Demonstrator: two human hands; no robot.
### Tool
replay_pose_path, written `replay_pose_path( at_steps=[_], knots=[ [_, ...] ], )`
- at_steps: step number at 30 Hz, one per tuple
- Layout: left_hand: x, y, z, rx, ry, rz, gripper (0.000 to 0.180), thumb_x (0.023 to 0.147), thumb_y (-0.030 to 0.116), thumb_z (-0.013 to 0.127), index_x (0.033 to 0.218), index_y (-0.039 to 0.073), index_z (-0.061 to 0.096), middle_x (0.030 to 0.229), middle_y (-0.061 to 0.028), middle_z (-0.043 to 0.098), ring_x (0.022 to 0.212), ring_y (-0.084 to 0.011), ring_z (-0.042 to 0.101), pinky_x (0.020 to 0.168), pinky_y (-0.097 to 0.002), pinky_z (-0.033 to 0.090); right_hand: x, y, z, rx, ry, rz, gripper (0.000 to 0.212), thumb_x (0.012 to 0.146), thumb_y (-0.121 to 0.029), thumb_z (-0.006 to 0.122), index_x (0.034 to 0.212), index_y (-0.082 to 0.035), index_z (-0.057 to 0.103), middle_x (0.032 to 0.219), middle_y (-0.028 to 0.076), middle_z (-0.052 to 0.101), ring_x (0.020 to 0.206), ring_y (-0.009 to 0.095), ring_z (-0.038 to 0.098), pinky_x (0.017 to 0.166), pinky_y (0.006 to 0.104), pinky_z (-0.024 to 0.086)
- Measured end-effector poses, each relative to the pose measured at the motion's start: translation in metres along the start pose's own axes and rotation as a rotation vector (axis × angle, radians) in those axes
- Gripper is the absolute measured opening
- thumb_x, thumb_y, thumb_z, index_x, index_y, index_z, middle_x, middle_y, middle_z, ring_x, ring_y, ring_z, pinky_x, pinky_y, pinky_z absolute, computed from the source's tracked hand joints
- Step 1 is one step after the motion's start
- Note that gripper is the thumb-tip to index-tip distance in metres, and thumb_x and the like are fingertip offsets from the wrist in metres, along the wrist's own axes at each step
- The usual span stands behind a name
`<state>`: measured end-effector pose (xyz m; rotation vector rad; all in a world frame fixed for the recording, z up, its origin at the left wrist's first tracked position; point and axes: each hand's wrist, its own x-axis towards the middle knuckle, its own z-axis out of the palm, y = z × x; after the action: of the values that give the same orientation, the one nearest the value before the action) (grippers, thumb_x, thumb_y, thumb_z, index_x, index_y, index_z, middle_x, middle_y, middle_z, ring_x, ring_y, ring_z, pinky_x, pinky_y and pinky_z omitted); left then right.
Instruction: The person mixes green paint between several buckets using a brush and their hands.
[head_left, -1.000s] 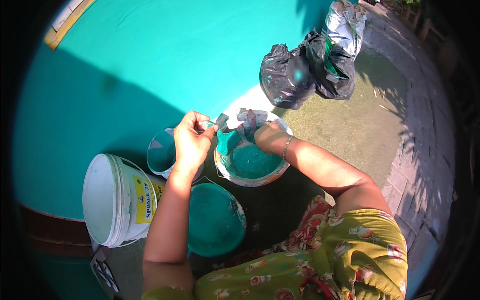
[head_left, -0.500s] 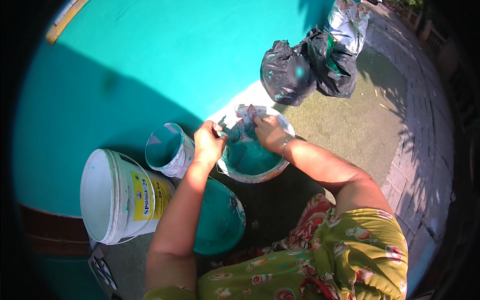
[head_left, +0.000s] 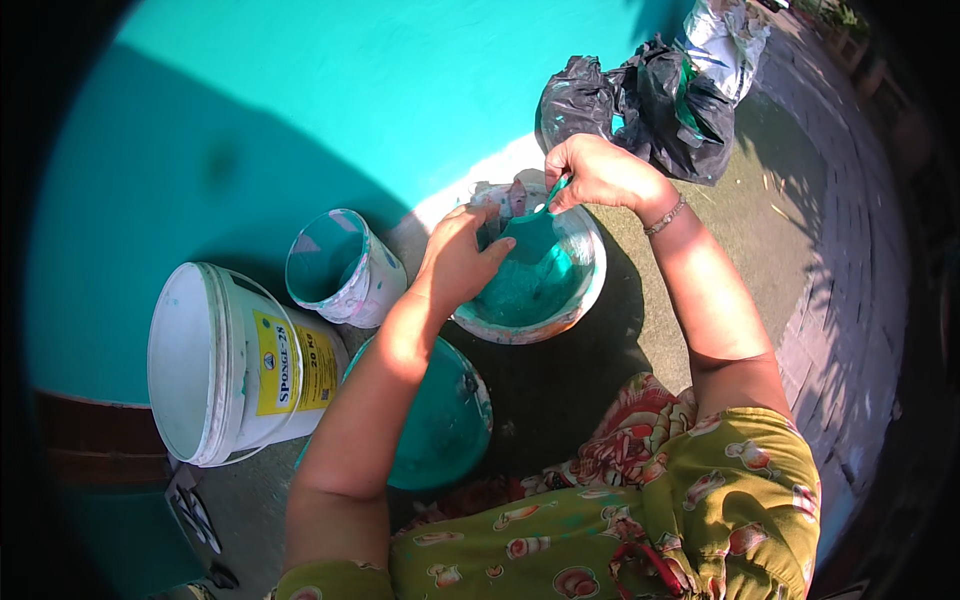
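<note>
My right hand (head_left: 600,178) pinches the slim handle of a teal, paint-coated tool with a broad end (head_left: 535,232); I cannot tell whether it is a brush or a scraper. It is raised at the far rim of a round paint-smeared tub (head_left: 530,335), with teal liquid inside. At the tub's left side, my left hand (head_left: 462,252) has its thumb and fingers apart, close to the tool's broad end. Whether it touches the tool is unclear. A reddish-brown pointed piece (head_left: 517,198) shows by the far rim, partly hidden.
To the left are a small paint-stained bucket (head_left: 385,290) and a large white bucket (head_left: 225,365) lying on its side. A teal-filled container (head_left: 450,430) is under my left forearm. Black plastic bags (head_left: 680,120) lie beyond the tub, by the teal wall (head_left: 300,90). Sandals (head_left: 195,515) lie lower left.
My right hand has risen from inside the tub to its far right rim, lifting the tool's handle. My left hand has shifted right, over the tub, and its fingers have spread.
</note>
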<state>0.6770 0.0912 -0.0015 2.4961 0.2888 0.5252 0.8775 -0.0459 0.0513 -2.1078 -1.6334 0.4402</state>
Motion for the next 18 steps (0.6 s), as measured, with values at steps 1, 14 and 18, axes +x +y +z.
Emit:
replay_pose_path(
  at_steps=[1,14,18],
  knots=[
    [0.007,0.023,-0.005,-0.136,-0.088,-0.065,0.047,0.077,0.013,0.072,0.12,-0.001,0.06,0.108,-0.0174,0.065,0.093,-0.0254,0.064,0.081,-0.0347,0.05,-0.005,0.006,-0.007,0.179,0.012,-0.053,0.02,0.063,-0.01,0.081,0.076,-0.003,0.067,0.065,0.004,0.063,0.067,0.011,0.059,0.063,0.0289,0.046],
    [0.039,0.039,-0.016,-0.685,-0.071,-0.096,0.015,0.082,0.004,0.07,0.093,0.002,0.059,0.076,0.0054,0.052,0.07,-0.003,0.048,0.062,-0.0212,0.042,-0.02,-0.029,-0.04,0.959,0.144,-0.072,0.026,0.085,-0.014,0.071,0.105,0.002,0.065,0.085,0.004,0.068,0.072,0.005,0.059,0.063,0.0195,0.049],
    [0.047,0.045,-0.024,-0.837,-0.01,-0.156,0.017,0.081,0.0,0.069,0.089,0.005,0.055,0.075,0.0066,0.049,0.065,-0.0022,0.045,0.058,-0.0208,0.04,-0.029,-0.011,-0.019,0.729,0.004,-0.098,0.023,0.08,-0.002,0.073,0.101,-0.002,0.062,0.075,-0.006,0.055,0.071,0.003,0.049,0.065,0.0206,0.043]
  ],
)
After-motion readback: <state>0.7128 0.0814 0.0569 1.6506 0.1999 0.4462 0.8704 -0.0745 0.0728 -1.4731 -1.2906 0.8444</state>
